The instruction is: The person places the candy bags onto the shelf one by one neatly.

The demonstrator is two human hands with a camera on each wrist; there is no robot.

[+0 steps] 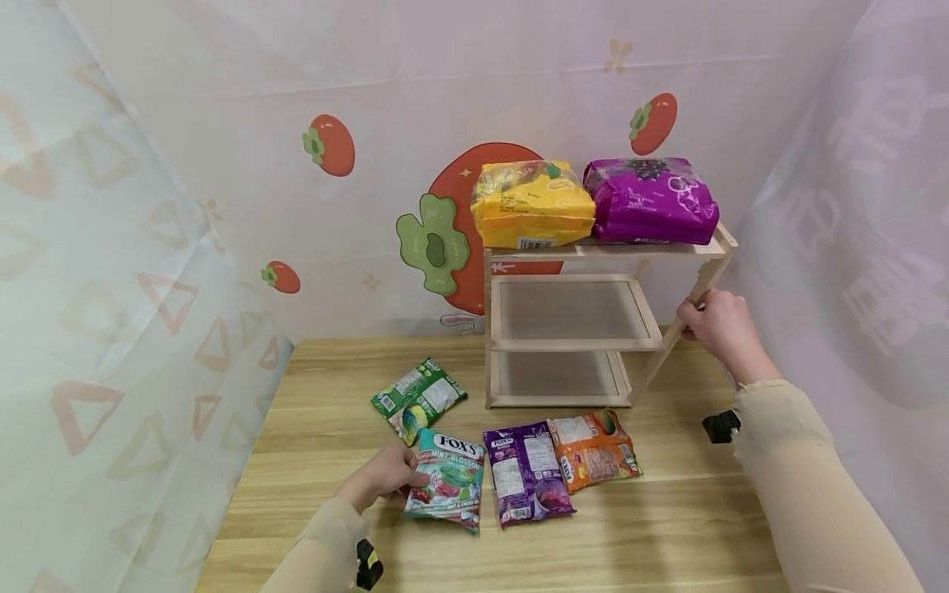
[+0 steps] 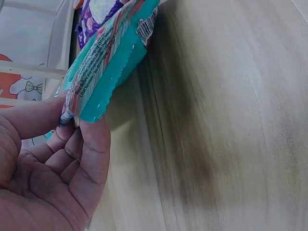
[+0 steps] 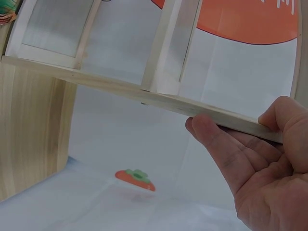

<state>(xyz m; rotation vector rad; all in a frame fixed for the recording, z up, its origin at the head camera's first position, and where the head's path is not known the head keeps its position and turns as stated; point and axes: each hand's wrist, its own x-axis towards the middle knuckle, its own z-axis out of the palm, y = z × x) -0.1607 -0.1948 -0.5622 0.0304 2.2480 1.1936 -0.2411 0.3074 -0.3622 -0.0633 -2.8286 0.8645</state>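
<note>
My left hand (image 1: 387, 475) pinches the left edge of a teal Fox's Mint Blossom candy bag (image 1: 447, 478) between thumb and fingers. In the left wrist view that candy bag (image 2: 103, 65) is tilted, raised off the wood at least along its near edge. My right hand (image 1: 717, 323) grips the right front post of a wooden three-tier shelf (image 1: 574, 346); the right wrist view shows thumb and fingers on either side of the post (image 3: 192, 107). Right of the teal bag lie a purple candy bag (image 1: 527, 475) and an orange candy bag (image 1: 595, 449). Behind it lies a green candy bag (image 1: 419, 399).
On the shelf's top tier sit a yellow bag (image 1: 532, 206) and a magenta bag (image 1: 651, 202). The shelf stands at the back of the wooden table (image 1: 296, 445). Printed cloth walls (image 1: 222, 66) close in the back and both sides.
</note>
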